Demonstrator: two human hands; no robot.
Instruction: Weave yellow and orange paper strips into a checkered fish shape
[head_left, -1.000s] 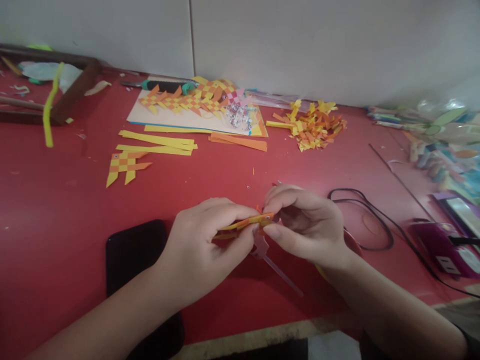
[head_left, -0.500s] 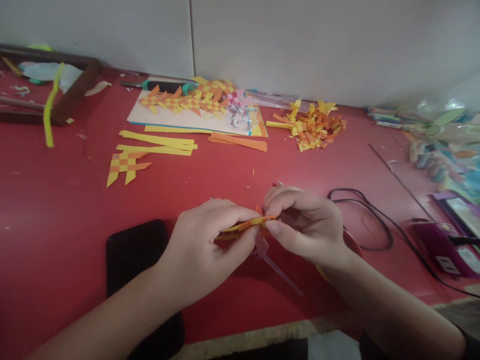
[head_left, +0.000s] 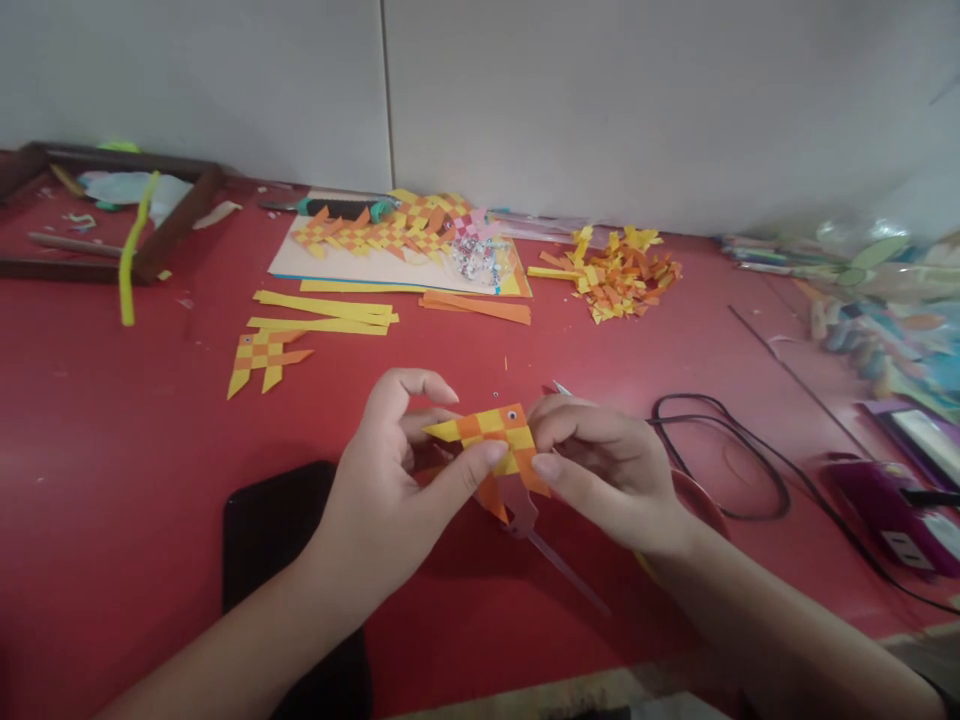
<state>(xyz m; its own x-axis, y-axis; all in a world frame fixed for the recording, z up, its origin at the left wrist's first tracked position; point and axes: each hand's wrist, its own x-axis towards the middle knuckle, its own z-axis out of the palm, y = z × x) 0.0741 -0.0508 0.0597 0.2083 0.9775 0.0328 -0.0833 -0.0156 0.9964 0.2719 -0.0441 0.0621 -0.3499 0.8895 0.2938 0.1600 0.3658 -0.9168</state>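
Observation:
A woven paper fish in yellow and orange checks, with a googly eye, is between my hands above the red table. My left hand pinches it, the thumb on its checked face; the fingers behind are partly hidden. My right hand grips the fish's right edge between thumb and fingers. A pointed silvery tip shows behind my right fingers; the rest of that item is hidden. Below the fish lies a translucent tool with a thin stem. Another woven fish rests flat to the left.
Yellow strips and orange strips lie ahead, near stacked sheets bearing several woven fish. Paper scraps are heaped at the back. A black phone-like slab is under my left forearm; a black cord runs at right.
The fish has turned from edge-on to show its checked face and eye. My left index finger has lifted off and curls above it. The view has tipped slightly upward.

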